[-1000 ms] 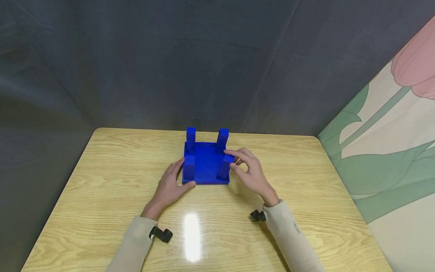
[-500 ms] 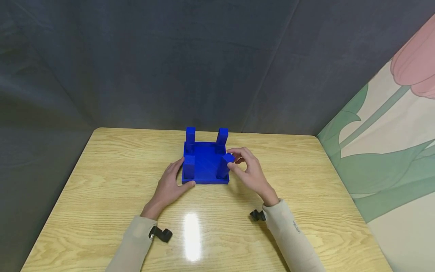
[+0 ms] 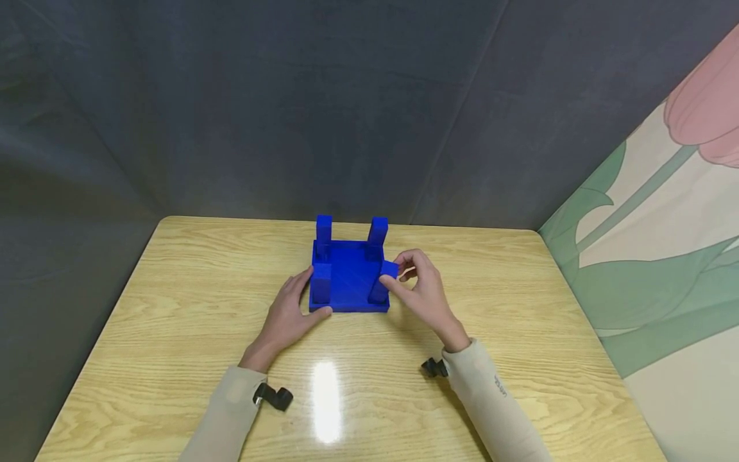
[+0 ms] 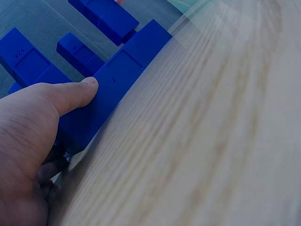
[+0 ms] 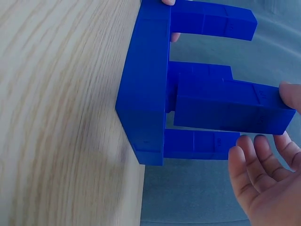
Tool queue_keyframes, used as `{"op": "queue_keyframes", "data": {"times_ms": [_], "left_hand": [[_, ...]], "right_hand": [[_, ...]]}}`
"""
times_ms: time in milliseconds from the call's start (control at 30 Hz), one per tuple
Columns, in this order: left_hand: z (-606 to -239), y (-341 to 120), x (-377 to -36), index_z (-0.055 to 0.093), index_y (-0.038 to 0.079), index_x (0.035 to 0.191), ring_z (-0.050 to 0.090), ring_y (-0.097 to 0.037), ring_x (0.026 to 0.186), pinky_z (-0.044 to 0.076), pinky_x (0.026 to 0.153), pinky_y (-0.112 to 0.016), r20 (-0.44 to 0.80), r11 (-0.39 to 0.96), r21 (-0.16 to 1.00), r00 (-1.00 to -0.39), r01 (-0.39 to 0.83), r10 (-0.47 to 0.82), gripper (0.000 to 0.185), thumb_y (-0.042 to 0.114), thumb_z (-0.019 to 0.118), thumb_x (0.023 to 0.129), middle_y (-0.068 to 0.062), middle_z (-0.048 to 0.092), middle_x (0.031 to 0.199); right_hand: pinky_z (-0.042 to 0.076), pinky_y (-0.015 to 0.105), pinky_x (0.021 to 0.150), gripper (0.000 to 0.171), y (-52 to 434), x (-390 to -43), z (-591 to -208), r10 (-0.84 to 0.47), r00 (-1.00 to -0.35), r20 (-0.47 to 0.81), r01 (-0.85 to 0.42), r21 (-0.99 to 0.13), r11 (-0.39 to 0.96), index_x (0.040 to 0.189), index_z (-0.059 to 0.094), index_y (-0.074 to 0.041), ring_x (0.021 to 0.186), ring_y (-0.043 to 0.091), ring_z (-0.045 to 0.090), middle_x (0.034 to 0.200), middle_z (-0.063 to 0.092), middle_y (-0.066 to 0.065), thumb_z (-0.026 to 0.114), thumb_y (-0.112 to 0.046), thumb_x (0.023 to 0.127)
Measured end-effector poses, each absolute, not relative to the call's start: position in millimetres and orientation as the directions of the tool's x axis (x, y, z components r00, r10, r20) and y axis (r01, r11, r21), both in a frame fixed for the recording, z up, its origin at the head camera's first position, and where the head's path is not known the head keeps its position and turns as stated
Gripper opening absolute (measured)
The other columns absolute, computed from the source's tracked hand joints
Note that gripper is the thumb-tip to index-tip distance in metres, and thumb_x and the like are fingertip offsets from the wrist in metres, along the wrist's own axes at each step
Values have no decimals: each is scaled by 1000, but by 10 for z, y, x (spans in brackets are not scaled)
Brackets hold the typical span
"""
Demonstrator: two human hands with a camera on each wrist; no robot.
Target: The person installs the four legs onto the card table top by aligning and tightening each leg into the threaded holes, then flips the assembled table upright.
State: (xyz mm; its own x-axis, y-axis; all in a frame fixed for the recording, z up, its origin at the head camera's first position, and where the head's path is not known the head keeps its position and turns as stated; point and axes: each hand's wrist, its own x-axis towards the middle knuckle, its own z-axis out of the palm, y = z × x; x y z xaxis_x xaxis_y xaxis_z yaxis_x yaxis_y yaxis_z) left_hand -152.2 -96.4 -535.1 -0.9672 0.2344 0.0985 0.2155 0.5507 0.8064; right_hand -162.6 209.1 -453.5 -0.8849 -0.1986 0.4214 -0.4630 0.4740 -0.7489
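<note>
A blue square base (image 3: 349, 279) lies on the table with a blue post rising at each corner. My left hand (image 3: 288, 317) grips its near left corner, thumb on the front side and fingers along the left side. With thumb and fingertips, my right hand (image 3: 426, 292) pinches the top of the near right post (image 5: 225, 106). A narrow gap with a peg in it shows between this post and the base in the right wrist view. The near left post (image 3: 321, 285), far left post (image 3: 324, 232) and far right post (image 3: 378, 232) stand upright.
The wooden table (image 3: 173, 321) ends at a dark curtain (image 3: 288, 109) behind the blue base. A wall with a printed flower (image 3: 664, 256) is at the right. A black wrist camera (image 3: 274, 398) sits on the left sleeve.
The near right post has turned about its upright axis in my right hand. My right thumb has moved a little left over its top. The left hand and the base stay in place.
</note>
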Motion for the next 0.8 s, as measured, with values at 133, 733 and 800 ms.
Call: {"op": "queue_keyframes", "data": {"times_ms": [133,733,800], "left_hand": [[-5352,-968,-1521,30,8,176,22,-51,166,23,131,-73,93,552,807,-968,210,232,102,44,85,98,-21,34,178],[-5385,-977,-1530,29,9,176,21,-50,167,23,131,-72,93,549,809,-968,210,233,103,46,85,98,-20,34,179],[-5386,-978,-1532,29,9,176,21,-50,167,23,131,-73,93,550,809,-968,210,233,103,47,85,99,-20,34,179]], "right_hand": [[62,51,79,34,2092,-1629,-4536,-200,-882,427,-469,-751,466,119,65,1,92,34,67,102,66,14,89,-7,95],[59,56,84,39,2189,-1629,-4477,-381,-816,434,-574,-686,448,144,74,-7,97,23,65,112,68,8,71,-4,106],[58,55,87,40,2203,-1638,-4473,-400,-810,428,-580,-685,441,146,73,-7,100,23,64,115,69,9,67,-5,107]]}}
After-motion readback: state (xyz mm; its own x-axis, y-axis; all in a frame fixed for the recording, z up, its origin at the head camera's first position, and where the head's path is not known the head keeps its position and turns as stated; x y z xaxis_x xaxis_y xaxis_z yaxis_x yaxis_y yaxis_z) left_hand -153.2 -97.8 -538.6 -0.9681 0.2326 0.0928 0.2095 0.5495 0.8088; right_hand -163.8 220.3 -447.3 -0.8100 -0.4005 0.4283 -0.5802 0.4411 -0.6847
